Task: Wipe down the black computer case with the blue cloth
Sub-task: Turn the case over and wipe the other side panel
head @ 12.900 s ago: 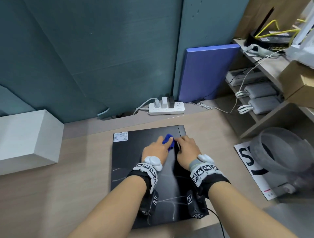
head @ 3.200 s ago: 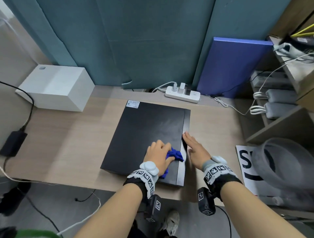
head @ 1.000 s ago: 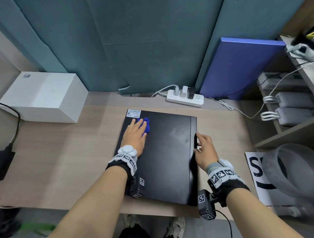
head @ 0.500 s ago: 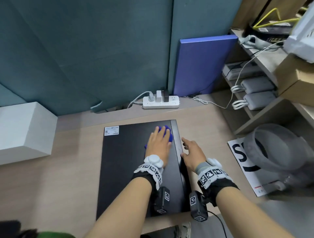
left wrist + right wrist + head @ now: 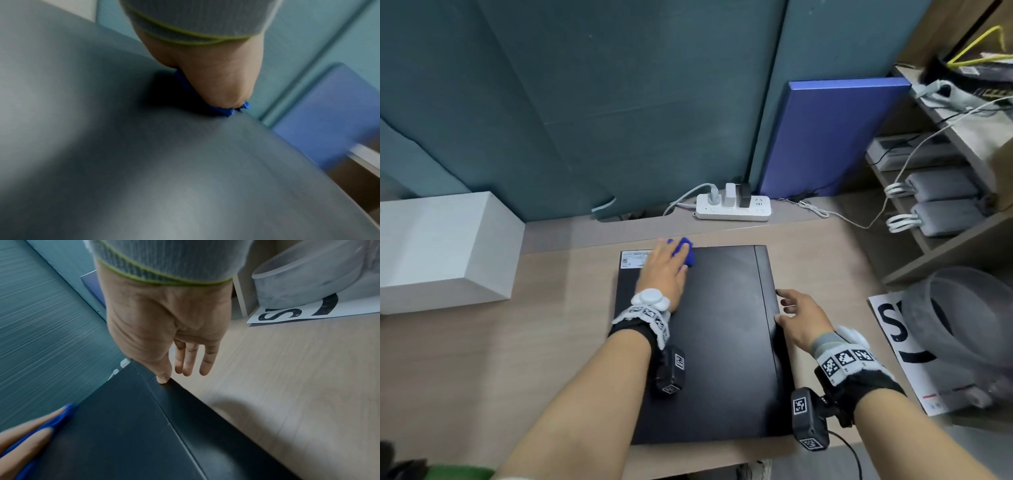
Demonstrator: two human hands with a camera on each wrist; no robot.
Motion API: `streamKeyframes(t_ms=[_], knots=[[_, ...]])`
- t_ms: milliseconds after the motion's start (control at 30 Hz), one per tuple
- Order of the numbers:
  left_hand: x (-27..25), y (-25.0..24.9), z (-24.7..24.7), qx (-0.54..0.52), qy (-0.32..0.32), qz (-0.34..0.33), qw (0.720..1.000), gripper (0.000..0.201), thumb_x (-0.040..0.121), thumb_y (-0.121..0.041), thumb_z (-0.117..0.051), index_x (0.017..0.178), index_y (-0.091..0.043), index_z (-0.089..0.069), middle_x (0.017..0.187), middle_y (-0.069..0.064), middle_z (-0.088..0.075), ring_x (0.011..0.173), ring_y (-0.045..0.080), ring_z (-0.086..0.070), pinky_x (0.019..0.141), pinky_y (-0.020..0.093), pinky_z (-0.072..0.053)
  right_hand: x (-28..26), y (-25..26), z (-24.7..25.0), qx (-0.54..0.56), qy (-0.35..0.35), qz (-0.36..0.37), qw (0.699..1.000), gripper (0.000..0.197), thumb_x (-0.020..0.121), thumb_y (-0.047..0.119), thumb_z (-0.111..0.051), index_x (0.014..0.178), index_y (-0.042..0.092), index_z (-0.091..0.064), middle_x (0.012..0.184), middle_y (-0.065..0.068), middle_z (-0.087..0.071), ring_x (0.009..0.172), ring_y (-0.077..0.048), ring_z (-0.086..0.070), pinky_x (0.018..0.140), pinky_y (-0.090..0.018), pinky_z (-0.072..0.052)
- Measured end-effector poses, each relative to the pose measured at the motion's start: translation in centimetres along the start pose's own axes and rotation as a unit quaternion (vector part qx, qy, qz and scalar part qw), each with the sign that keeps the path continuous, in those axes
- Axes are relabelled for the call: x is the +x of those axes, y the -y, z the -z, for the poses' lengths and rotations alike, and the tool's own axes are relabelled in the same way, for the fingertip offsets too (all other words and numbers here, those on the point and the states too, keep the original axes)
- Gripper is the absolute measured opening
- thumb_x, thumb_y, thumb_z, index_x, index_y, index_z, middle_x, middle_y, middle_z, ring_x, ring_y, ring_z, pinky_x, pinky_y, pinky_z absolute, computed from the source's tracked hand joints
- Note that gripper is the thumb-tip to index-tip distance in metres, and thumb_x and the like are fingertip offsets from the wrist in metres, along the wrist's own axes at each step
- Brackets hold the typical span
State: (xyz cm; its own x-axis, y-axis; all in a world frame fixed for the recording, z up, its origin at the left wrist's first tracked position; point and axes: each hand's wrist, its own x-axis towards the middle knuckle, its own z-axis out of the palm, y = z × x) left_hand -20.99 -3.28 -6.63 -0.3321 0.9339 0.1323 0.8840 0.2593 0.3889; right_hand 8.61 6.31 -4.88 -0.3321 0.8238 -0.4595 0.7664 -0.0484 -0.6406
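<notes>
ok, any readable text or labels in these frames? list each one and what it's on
"S", followed by a part of a second letter hidden under the grey tub: large black print on the white sheet lying right of the computer case.
White sticker on the case's far left corner: print and code too small to read.
Square black-and-white markers on the wristbands: patterns, no words.
Power strip: marks too small to read.
</notes>
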Motion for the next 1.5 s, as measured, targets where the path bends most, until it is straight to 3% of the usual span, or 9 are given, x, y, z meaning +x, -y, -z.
streamKeyframes(t_ms=[167,300,567,700,833,933,1067,1267,1500], knots=[[-1.3,5.0,2.1,0.026,-0.048,0.197,0.979,0.045,0.098,-0.017,-0.053,0.143,-0.014,-0.050,0.146,0.011,-0.045,0.145,0.040,-0.024,0.113,0.049,-0.031,0.2,-0.1,-0.2,-0.004,0.000,-0.001,1.000,0.056,0.089,0.006,-0.068,0.141,0.020,-0.056,0.125,-0.005,-0.061,0.106,-0.019,-0.061,0.101,-0.033,-0.047],[-0.7,3.0,1.6,0.066,-0.032,0.232,0.970,0.043,0.101,-0.020,-0.046,0.143,-0.014,-0.046,0.149,0.009,-0.040,0.148,0.037,-0.017,0.115,0.048,-0.026,-0.2,0.1,-0.4,0.002,-0.012,-0.005,1.000,0.054,0.089,0.011,-0.069,0.141,0.021,-0.056,0.124,-0.006,-0.061,0.102,-0.019,-0.061,0.100,-0.032,-0.047],[3.0,-8.4,-2.6,0.062,0.022,-0.005,0.998,0.038,0.096,-0.020,-0.050,0.133,-0.012,-0.051,0.137,0.005,-0.050,0.133,0.030,-0.030,0.110,0.038,-0.029,-2.0,-1.4,-0.5,0.037,-0.033,-0.033,0.998,0.045,0.089,0.027,-0.072,0.132,0.025,-0.060,0.119,-0.004,-0.060,0.103,-0.020,-0.064,0.099,-0.032,-0.048],[3.1,-12.8,-3.8,0.044,0.095,-0.091,0.990,0.047,0.100,-0.024,-0.046,0.145,-0.013,-0.042,0.151,0.003,-0.041,0.143,0.031,-0.025,0.112,0.041,-0.030,-3.0,-2.3,-0.6,0.044,-0.029,-0.037,0.998,0.043,0.089,0.028,-0.072,0.131,0.025,-0.060,0.121,-0.003,-0.058,0.102,-0.018,-0.064,0.099,-0.032,-0.049],[0.4,-14.8,-4.2,-0.001,0.140,-0.204,0.969,0.046,0.101,-0.023,-0.049,0.146,-0.015,-0.046,0.154,0.003,-0.040,0.146,0.030,-0.023,0.118,0.046,-0.024,-3.2,-2.6,-0.2,0.057,-0.031,-0.041,0.997,0.046,0.090,0.022,-0.070,0.134,0.025,-0.056,0.124,-0.005,-0.052,0.097,-0.015,-0.063,0.096,-0.031,-0.048],[-1.7,-14.3,-4.1,-0.030,0.155,-0.229,0.960,0.044,0.101,-0.024,-0.050,0.144,-0.019,-0.049,0.154,0.000,-0.040,0.148,0.029,-0.021,0.119,0.044,-0.019,-2.8,-2.0,-0.1,0.048,-0.023,-0.026,0.998,0.048,0.088,0.012,-0.068,0.133,0.025,-0.057,0.125,-0.007,-0.053,0.090,-0.011,-0.064,0.093,-0.031,-0.050],[-3.4,-9.9,-2.6,0.007,0.115,-0.147,0.982,0.046,0.102,-0.032,-0.043,0.148,-0.029,-0.043,0.156,-0.006,-0.037,0.148,0.027,-0.022,0.118,0.044,-0.024,-2.2,-0.8,-0.2,0.031,0.015,-0.020,0.999,0.048,0.088,0.006,-0.062,0.132,0.026,-0.057,0.124,-0.008,-0.053,0.090,-0.017,-0.065,0.092,-0.036,-0.053],[-7.3,-1.5,1.1,0.037,0.035,0.067,0.996,0.048,0.102,-0.030,-0.044,0.149,-0.033,-0.040,0.158,-0.008,-0.033,0.149,0.026,-0.020,0.119,0.046,-0.023,-0.2,-2.5,-1.7,0.051,0.033,-0.011,0.998,0.054,0.066,0.025,-0.048,0.118,0.038,-0.057,0.115,-0.003,-0.064,0.093,-0.020,-0.070,0.092,-0.048,-0.057],[-11.9,-1.0,1.9,0.050,-0.016,0.239,0.970,0.049,0.103,-0.027,-0.040,0.151,-0.025,-0.037,0.162,0.004,-0.025,0.149,0.033,-0.013,0.120,0.045,-0.019,-1.4,-2.7,-1.8,0.037,0.046,0.010,0.998,0.042,0.089,0.015,-0.050,0.129,0.028,-0.055,0.121,-0.011,-0.060,0.097,-0.025,-0.067,0.095,-0.046,-0.054]])
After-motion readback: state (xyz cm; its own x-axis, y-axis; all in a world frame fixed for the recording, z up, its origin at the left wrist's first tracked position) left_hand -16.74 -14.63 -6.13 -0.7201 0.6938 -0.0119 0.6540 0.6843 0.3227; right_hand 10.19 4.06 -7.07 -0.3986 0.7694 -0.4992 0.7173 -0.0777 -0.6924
